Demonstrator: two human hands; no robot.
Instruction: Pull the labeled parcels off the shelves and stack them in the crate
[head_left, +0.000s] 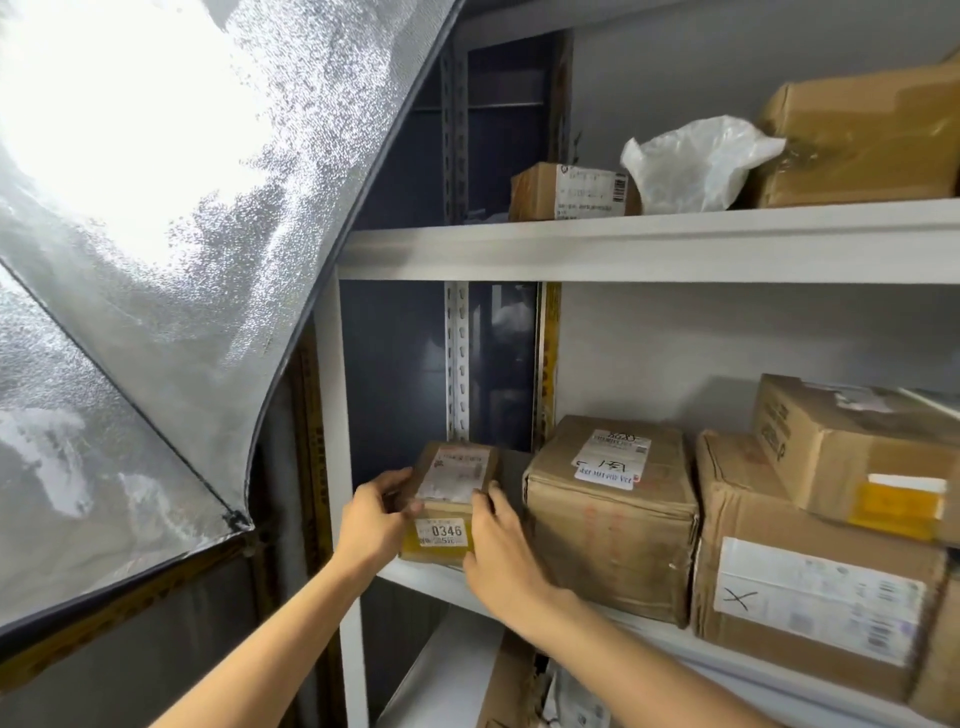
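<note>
Hands grasp one small parcel at the shelf's left end: left hand and right hand on its sides.

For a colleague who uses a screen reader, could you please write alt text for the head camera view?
The left hand and right hand grip a small parcel numbered 0346 at the left end of a white shelf. Larger labelled boxes stand to its right, and more parcels sit on the shelf above.
</note>
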